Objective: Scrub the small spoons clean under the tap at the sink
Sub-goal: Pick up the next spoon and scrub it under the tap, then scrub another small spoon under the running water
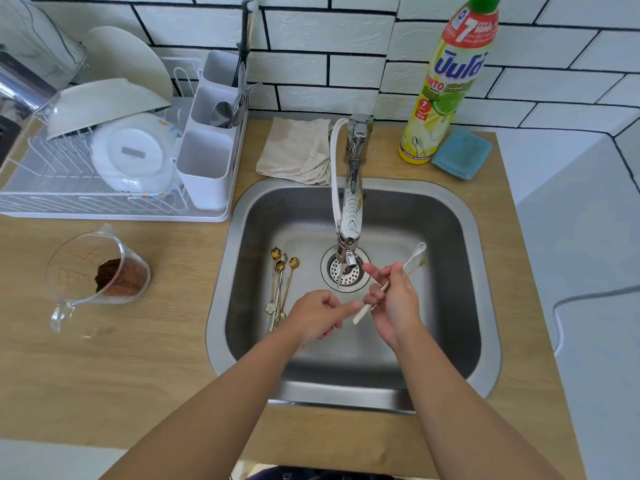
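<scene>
So our right hand [394, 299] has its fingers curled round the handle of a small white ceramic spoon [398, 277], pinching it about midway, bowl tilted up toward 1 o'clock and the handle end poking down toward 7 o'clock. Our left hand [320, 318] is just beside it at 9 o'clock, holding nothing, fingers loosely curled with the index finger stretched out toward the spoon's handle tip; can't tell if it actually touches.

Both hands hang over the square stainless steel sink [460, 216]. The chrome tap [353, 188] comes down from 12 o'clock, its nozzle right above the round drain strainer [341, 271], just at 11 o'clock of the right hand.

On the sink floor at 10 o'clock of our left hand lies a bunch of small gold-coloured metal spoons [282, 282], bowls pointing away from us, touching each other.

Further out on the wooden counter: a beige folded cloth [294, 150] at 11 o'clock of the tap, a yellow dish soap bottle [440, 95] and blue sponge [462, 154] at 2 o'clock, a white dish rack [104, 188] at 10 o'clock, and a clear measuring jug with brown powder [97, 275] at 9 o'clock.
</scene>
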Tool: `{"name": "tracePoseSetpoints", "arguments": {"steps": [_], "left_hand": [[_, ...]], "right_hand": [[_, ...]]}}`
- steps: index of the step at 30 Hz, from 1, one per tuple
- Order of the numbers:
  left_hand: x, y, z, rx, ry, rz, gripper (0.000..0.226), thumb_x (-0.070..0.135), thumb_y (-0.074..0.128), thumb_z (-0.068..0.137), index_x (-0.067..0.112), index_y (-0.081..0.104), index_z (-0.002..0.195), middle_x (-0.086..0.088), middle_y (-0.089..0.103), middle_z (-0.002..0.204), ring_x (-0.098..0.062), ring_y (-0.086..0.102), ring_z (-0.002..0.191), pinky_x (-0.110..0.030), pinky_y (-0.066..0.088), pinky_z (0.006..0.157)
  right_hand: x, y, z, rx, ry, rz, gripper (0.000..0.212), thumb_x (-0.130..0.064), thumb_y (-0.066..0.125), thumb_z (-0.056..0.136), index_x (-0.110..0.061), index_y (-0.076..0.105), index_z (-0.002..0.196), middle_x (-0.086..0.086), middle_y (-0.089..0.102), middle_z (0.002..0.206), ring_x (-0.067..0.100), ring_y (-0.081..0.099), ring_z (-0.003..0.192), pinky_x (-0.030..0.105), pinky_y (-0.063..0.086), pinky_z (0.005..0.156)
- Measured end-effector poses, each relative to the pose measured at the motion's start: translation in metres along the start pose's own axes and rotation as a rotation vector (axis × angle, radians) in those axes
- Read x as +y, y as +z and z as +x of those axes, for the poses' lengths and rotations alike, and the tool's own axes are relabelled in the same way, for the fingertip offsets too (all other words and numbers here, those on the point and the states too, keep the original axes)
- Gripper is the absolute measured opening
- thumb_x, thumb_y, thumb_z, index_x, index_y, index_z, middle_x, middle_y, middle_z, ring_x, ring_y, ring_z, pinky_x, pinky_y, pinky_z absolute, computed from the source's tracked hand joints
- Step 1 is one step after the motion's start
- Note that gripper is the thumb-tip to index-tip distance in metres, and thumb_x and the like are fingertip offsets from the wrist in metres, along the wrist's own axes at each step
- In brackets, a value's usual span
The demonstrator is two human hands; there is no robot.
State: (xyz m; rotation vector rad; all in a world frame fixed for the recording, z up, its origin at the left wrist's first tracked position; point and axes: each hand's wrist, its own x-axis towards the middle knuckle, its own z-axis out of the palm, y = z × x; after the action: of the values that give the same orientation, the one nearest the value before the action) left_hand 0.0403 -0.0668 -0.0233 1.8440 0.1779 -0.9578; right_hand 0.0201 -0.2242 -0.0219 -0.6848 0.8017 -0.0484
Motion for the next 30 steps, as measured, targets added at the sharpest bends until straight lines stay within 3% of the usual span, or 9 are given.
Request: {"name": "tracePoseSetpoints", "arguments": {"steps": [2,5,7,12,15,19,22,26,30], "left_hand": [[-0.010,-0.018,0.014,0.090,0.031,0.181,0.053,0.066,0.074,0.070,0.017,0.062,0.085,0.004,0.068,0.072,-0.009,0.060,0.063,-0.023,0.044,0.058],[-0.028,-0.044,0.042,0.395,0.114,0.590,0.025,0.037,0.062,0.094,0.015,0.058,0.106,-0.005,0.061,0.106,-0.020,0.058,0.093,-0.029,0.048,0.078],[-0.034,-0.049,0.056,0.441,0.113,0.760,0.030,0.026,0.054,0.098,0.010,0.052,0.123,-0.012,0.052,0.126,-0.026,0.056,0.106,-0.036,0.048,0.088],[-0.031,-0.045,0.072,0.469,0.009,1.016,0.027,0.023,0.054,0.098,0.014,0.050,0.123,-0.010,0.060,0.123,-0.028,0.060,0.108,-0.037,0.042,0.078],[-0.029,-0.048,0.077,0.477,-0.060,0.953,0.022,0.011,0.050,0.095,0.012,0.054,0.117,-0.011,0.065,0.115,-0.030,0.064,0.102,-0.036,0.045,0.076],[-0.021,-0.054,0.076,0.510,-0.031,0.704,0.024,0.019,0.045,0.100,0.013,0.062,0.116,-0.016,0.066,0.113,-0.034,0.063,0.101,-0.038,0.053,0.082],[-0.015,-0.057,0.069,0.516,0.024,0.447,0.026,0.021,0.048,0.101,0.013,0.068,0.117,-0.014,0.068,0.115,-0.032,0.062,0.106,-0.033,0.049,0.089],[-0.011,-0.056,0.048,0.382,0.137,0.426,0.019,0.023,0.056,0.098,0.013,0.072,0.105,-0.006,0.072,0.101,-0.016,0.060,0.087,-0.024,0.045,0.078],[-0.013,-0.037,0.028,0.220,0.164,0.285,0.016,0.020,0.058,0.097,0.011,0.071,0.099,-0.007,0.074,0.084,-0.018,0.067,0.070,-0.033,0.057,0.074]], "right_hand": [[-0.003,-0.005,0.003,0.051,0.002,0.016,0.036,-0.039,0.043,0.109,-0.017,0.052,0.082,0.008,0.070,0.079,0.008,0.030,0.039,0.020,0.027,0.037],[-0.004,-0.011,0.006,0.071,0.064,0.042,0.034,-0.039,0.051,0.106,-0.016,0.054,0.081,0.004,0.066,0.073,0.005,0.026,0.037,0.018,0.018,0.034],[-0.001,-0.014,0.005,0.047,0.119,0.024,0.029,-0.039,0.057,0.103,-0.017,0.055,0.085,0.005,0.070,0.074,0.004,0.026,0.035,0.017,0.018,0.031],[0.002,-0.019,0.006,-0.013,0.158,-0.036,0.021,-0.039,0.061,0.100,-0.018,0.059,0.097,0.010,0.075,0.081,0.004,0.022,0.034,0.018,0.017,0.030],[-0.002,-0.024,0.004,-0.014,0.147,-0.054,0.022,-0.040,0.061,0.099,-0.018,0.061,0.097,0.009,0.075,0.080,0.004,0.022,0.035,0.018,0.018,0.030],[-0.005,-0.028,0.000,-0.017,0.138,-0.067,0.024,-0.041,0.061,0.099,-0.018,0.062,0.096,0.009,0.076,0.083,0.004,0.023,0.035,0.018,0.018,0.030],[-0.004,-0.029,-0.003,-0.019,0.135,-0.081,0.024,-0.041,0.061,0.099,-0.017,0.062,0.096,0.009,0.076,0.083,0.004,0.023,0.034,0.018,0.019,0.030],[0.003,-0.022,-0.009,0.018,0.113,-0.110,0.022,-0.038,0.061,0.101,-0.016,0.062,0.098,0.007,0.077,0.084,0.003,0.024,0.035,0.017,0.018,0.030],[0.019,-0.012,-0.016,0.138,0.053,-0.270,0.013,-0.025,0.064,0.100,-0.014,0.064,0.105,0.008,0.078,0.099,0.005,0.024,0.040,0.019,0.019,0.034]]}}
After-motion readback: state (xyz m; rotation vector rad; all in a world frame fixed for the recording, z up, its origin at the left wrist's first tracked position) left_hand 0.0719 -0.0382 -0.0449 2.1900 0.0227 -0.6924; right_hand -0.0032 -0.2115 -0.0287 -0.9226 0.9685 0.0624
